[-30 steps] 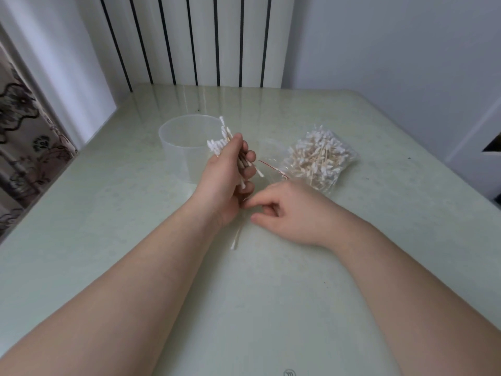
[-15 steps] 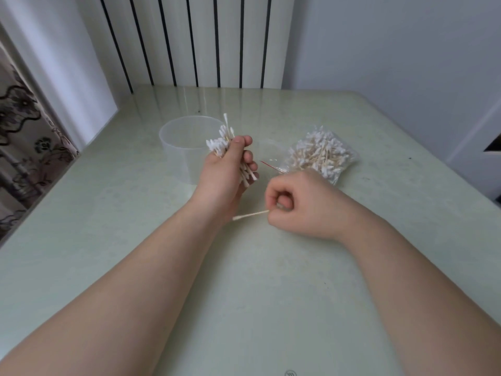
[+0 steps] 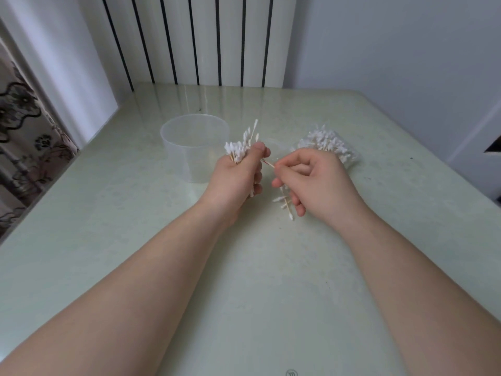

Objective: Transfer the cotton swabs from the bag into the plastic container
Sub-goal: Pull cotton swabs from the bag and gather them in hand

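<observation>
Head view, surroundings: a pale green table [image 3: 244, 294] fills most of the frame; a white panel with dark upright stripes [image 3: 200, 39] stands behind its far edge at 12 o'clock.
Left edge: a patterned curtain [image 3: 21, 131] hangs at 9 o'clock, off the table.
Right side: a plain grey wall [image 3: 393, 50] runs from 1 to 3 o'clock.
In the way: both forearms reach in from the near edge and cover much of the near table; the right hand hides the near end of the bag.
Container [image 3: 193, 147]: clear plastic, round, upright and open-topped, at 11 o'clock from the left hand and just beyond it; nothing shows inside through its wall.
Bag [image 3: 328, 146]: clear and packed with white-tipped swabs, lying flat at 1 o'clock from the right hand, just behind its knuckles.
Left hand [image 3: 235, 175]: fingers curled tight round a bundle of swabs [image 3: 240, 147], whose tips fan out above the thumb beside the container's right wall.
Right hand [image 3: 311, 180]: fingers curled over a few loose swabs [image 3: 284, 202] that stick out below the palm toward 6 o'clock; thumb and forefinger meet near a thin red strip [image 3: 267, 163].
Between the hands: a narrow gap; whether the red strip is touched cannot be told.
</observation>
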